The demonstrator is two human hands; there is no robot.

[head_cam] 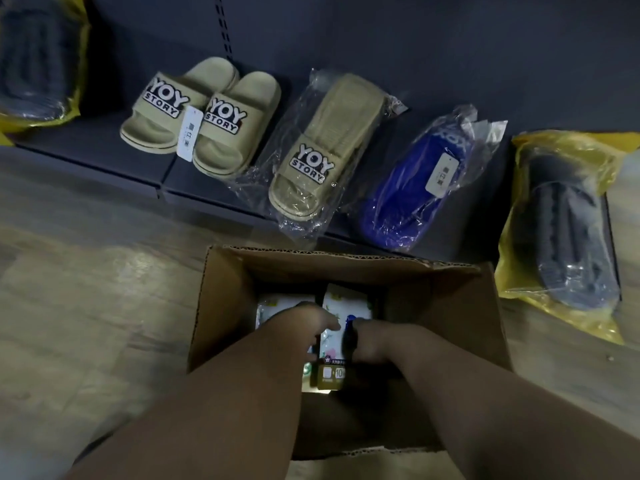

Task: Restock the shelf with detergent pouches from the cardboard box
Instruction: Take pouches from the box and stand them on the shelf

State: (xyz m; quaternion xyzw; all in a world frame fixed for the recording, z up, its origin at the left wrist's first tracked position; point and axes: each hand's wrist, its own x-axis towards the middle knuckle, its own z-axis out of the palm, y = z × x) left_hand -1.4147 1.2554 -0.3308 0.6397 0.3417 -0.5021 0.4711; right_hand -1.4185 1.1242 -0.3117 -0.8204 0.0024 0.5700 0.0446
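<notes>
An open cardboard box (228, 299) stands on the floor in front of a low dark shelf (104, 150). Inside it lie white detergent pouches with flower prints. Both my arms reach down into the box. My left hand (304, 322) grips the left edge of the middle pouch (337, 303), and my right hand (369, 341) grips its right edge. A second pouch (277, 304) lies to the left, partly hidden under my left hand. The fingertips of both hands are hidden in the dark of the box.
The shelf holds beige slippers (201, 116), a bagged beige slipper (322, 150), a bagged blue pair (412, 188), and dark slippers in yellow bags at far left (34, 60) and right (561, 230). Wood-look floor (86, 306) lies left of the box.
</notes>
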